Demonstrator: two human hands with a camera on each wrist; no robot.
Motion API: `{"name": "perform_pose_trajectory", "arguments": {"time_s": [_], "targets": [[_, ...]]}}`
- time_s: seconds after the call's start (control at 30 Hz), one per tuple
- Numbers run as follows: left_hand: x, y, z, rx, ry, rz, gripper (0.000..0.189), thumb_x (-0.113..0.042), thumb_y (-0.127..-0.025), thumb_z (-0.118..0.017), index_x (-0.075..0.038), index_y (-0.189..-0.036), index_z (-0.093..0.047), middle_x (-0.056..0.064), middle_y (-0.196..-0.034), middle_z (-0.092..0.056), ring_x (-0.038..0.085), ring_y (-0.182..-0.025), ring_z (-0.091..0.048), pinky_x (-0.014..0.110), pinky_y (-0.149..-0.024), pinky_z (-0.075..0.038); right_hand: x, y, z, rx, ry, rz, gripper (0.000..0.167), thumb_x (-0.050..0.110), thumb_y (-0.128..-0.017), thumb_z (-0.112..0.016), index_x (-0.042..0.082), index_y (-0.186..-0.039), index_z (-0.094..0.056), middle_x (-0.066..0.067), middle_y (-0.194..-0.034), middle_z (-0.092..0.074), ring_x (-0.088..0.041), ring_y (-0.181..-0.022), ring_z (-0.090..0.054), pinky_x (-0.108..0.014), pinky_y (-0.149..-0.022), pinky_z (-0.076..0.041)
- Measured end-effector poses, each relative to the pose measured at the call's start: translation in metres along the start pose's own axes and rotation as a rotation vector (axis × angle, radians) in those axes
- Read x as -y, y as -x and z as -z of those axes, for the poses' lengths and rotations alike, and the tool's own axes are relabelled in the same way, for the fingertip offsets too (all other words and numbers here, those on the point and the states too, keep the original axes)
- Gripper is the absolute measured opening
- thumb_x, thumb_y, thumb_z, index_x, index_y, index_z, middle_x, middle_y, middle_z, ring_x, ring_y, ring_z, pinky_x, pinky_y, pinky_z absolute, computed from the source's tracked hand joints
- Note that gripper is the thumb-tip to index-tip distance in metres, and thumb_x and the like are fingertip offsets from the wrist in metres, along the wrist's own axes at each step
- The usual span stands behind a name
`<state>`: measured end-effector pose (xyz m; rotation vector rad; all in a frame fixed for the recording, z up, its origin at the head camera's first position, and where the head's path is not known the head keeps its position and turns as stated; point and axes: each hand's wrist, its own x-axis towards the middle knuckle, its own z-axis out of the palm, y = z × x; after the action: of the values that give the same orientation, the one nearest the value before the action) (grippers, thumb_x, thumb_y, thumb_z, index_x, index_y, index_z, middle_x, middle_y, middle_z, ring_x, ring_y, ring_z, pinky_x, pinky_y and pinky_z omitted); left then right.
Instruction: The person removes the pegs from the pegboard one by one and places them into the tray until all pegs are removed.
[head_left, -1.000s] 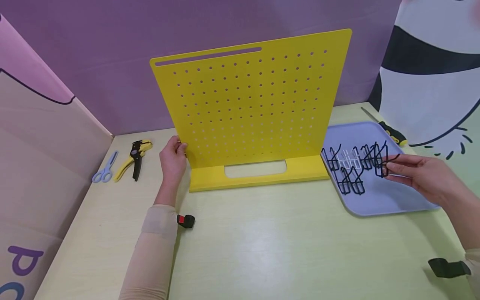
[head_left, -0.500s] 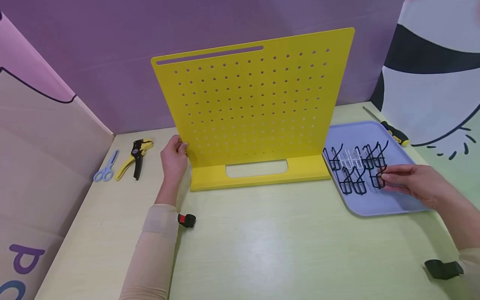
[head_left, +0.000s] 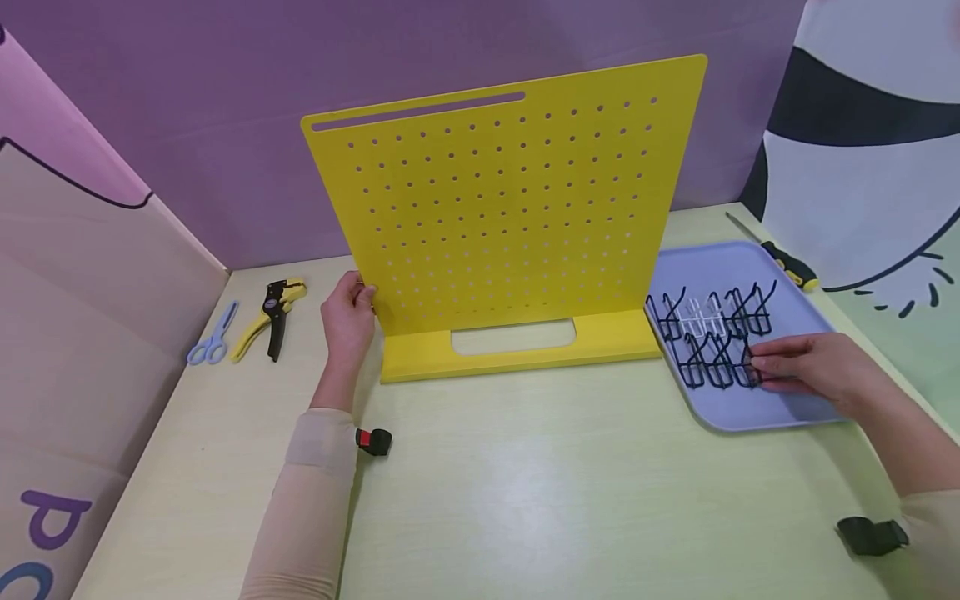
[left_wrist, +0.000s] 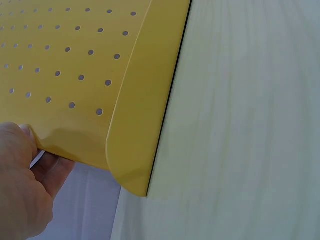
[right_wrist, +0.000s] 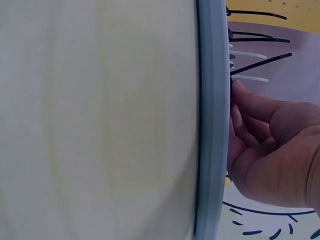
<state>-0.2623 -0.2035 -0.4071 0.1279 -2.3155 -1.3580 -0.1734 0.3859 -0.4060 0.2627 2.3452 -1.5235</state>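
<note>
A yellow pegboard (head_left: 491, 287) stands on its folded foot in the middle of the table. My left hand (head_left: 348, 321) grips its left edge low down; in the left wrist view the thumb lies on the front face and fingers pass behind the edge. My right hand (head_left: 817, 371) pinches a black wire hook (head_left: 748, 385) at the right end of the front row on the blue tray (head_left: 795, 410). Beside it are similar black hooks (head_left: 693, 385). In the right wrist view the tray's rim (right_wrist: 214, 120) hides most of the pinched hook.
Behind the front row, more black wire hooks flank clear or white ones (head_left: 703, 321). A screwdriver (head_left: 787, 265) lies beyond the tray's right side. Light blue scissors (head_left: 212, 340) and a yellow-and-black wire stripper (head_left: 272, 317) lie at the left. A purple backdrop (head_left: 225, 125) rises behind.
My right hand has brought the black hook from the back row's right end down and left to the end of the front row. My left hand keeps its place on the pegboard.
</note>
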Motion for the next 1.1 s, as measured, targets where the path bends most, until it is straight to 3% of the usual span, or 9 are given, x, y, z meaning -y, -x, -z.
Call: {"name": "perform_pose_trajectory", "arguments": {"time_s": [0.2, 0.47, 0.67, 0.73, 0.83, 0.93, 1.03, 1.1], "targets": [[0.001, 0.0, 0.001, 0.007, 0.006, -0.006, 0.015, -0.006, -0.101, -0.061, -0.003, -0.115, -0.066, 0.015, -0.091, -0.065, 0.025, -0.079, -0.057, 0.03, -0.072, -0.052, 0.005, 0.003, -0.004, -0.043, 0.157, 0.008, 0.043, 0.008, -0.097, -0.068, -0.021, -0.127, -0.055, 0.003, -0.092, -0.073, -0.007, -0.074, -0.067, -0.03, -0.07, -0.06], [0.003, -0.001, 0.005, 0.021, 0.02, 0.003, 0.016, -0.006, -0.102, -0.06, -0.003, -0.116, -0.066, 0.015, -0.095, -0.066, 0.025, -0.081, -0.059, 0.029, -0.073, -0.053, 0.005, 0.003, -0.007, -0.04, 0.183, 0.009, 0.039, 0.011, -0.096, -0.07, -0.02, -0.118, -0.061, 0.003, -0.09, -0.071, -0.01, -0.072, -0.066, -0.03, -0.069, -0.06], [0.005, -0.002, 0.009, 0.06, 0.064, 0.055, 0.019, -0.012, -0.102, -0.061, -0.001, -0.117, -0.066, 0.015, -0.101, -0.067, 0.024, -0.087, -0.061, 0.029, -0.079, -0.055, 0.012, 0.006, -0.001, -0.083, 0.295, 0.011, 0.054, 0.025, -0.099, -0.067, -0.02, -0.127, -0.055, -0.007, -0.094, -0.072, -0.011, -0.075, -0.067, -0.029, -0.069, -0.059], [0.006, -0.003, 0.012, 0.073, 0.078, 0.072, 0.023, -0.017, -0.102, -0.062, -0.003, -0.118, -0.066, 0.015, -0.105, -0.068, 0.024, -0.092, -0.062, 0.032, -0.083, -0.055, 0.016, 0.009, -0.002, -0.15, 0.347, 0.027, 0.06, 0.033, -0.102, -0.062, -0.02, -0.128, -0.054, -0.016, -0.096, -0.072, -0.014, -0.075, -0.069, -0.028, -0.067, -0.059], [0.008, -0.004, 0.016, 0.077, 0.093, 0.062, 0.033, -0.028, -0.102, -0.062, -0.003, -0.123, -0.066, 0.016, -0.111, -0.069, 0.026, -0.102, -0.063, 0.037, -0.093, -0.052, 0.027, 0.014, -0.009, -0.327, 0.388, 0.064, 0.063, 0.044, -0.103, -0.054, -0.013, -0.129, -0.057, -0.025, -0.104, -0.071, -0.011, -0.071, -0.068, -0.023, -0.061, -0.055], [0.011, -0.004, 0.022, 0.055, 0.109, 0.013, 0.043, -0.037, -0.102, -0.059, -0.001, -0.126, -0.064, 0.017, -0.117, -0.068, 0.028, -0.116, -0.06, 0.042, -0.102, -0.047, 0.043, 0.017, -0.018, -0.529, 0.356, 0.124, 0.063, 0.049, -0.103, -0.05, -0.007, -0.129, -0.062, -0.004, -0.09, -0.074, 0.002, -0.064, -0.063, -0.018, -0.056, -0.051], [0.014, -0.004, 0.029, 0.022, 0.138, -0.029, 0.048, -0.042, -0.103, -0.055, -0.001, -0.127, -0.062, 0.016, -0.12, -0.066, 0.027, -0.122, -0.058, 0.044, -0.106, -0.045, 0.061, 0.02, -0.029, -0.679, 0.274, 0.19, 0.062, 0.052, -0.101, -0.051, 0.0, -0.131, -0.065, 0.026, -0.079, -0.06, 0.013, -0.066, -0.054, -0.011, -0.057, -0.045], [0.014, -0.003, 0.034, -0.014, 0.141, -0.038, 0.048, -0.044, -0.104, -0.053, -0.002, -0.126, -0.061, 0.013, -0.12, -0.066, 0.024, -0.12, -0.057, 0.042, -0.105, -0.045, 0.074, 0.023, -0.039, -0.75, 0.211, 0.239, 0.058, 0.051, -0.101, -0.053, 0.005, -0.132, -0.067, 0.034, -0.078, -0.052, 0.013, -0.072, -0.053, -0.009, -0.058, -0.042]]}}
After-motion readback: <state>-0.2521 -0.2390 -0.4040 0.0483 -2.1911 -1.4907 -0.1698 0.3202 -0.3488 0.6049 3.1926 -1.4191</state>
